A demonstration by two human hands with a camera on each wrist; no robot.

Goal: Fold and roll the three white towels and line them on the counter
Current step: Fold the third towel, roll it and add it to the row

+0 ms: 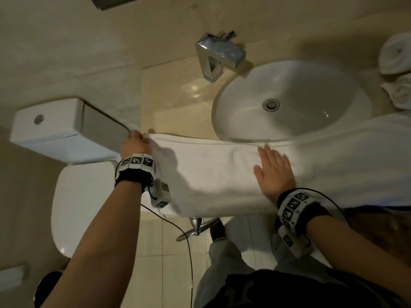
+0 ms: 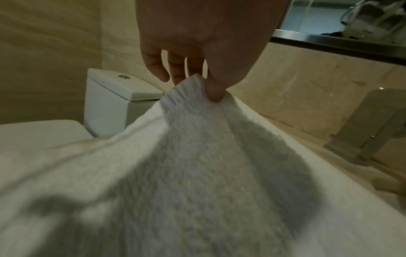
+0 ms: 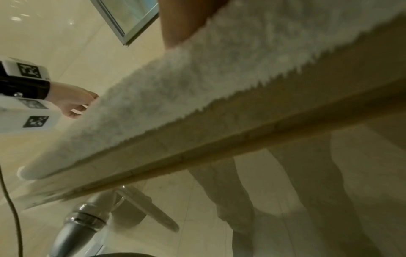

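A long white towel (image 1: pixel 213 174) lies folded along the counter's front edge, below the sink. My left hand (image 1: pixel 134 143) pinches its far left corner, seen up close as the towel corner (image 2: pixel 193 90) held between thumb and fingers. My right hand (image 1: pixel 272 172) lies flat on the towel's middle with straight fingers, pressing it down. In the right wrist view the towel (image 3: pixel 197 87) hangs slightly over the counter edge (image 3: pixel 241 125). Two rolled white towels (image 1: pixel 395 54) sit at the far right of the counter.
A white oval sink (image 1: pixel 289 101) with a chrome tap (image 1: pixel 219 54) sits behind the towel. A toilet with its cistern (image 1: pixel 51 127) stands to the left, below counter level. A chrome rail (image 1: pixel 195 227) juts out under the counter. A cable hangs from my left wrist.
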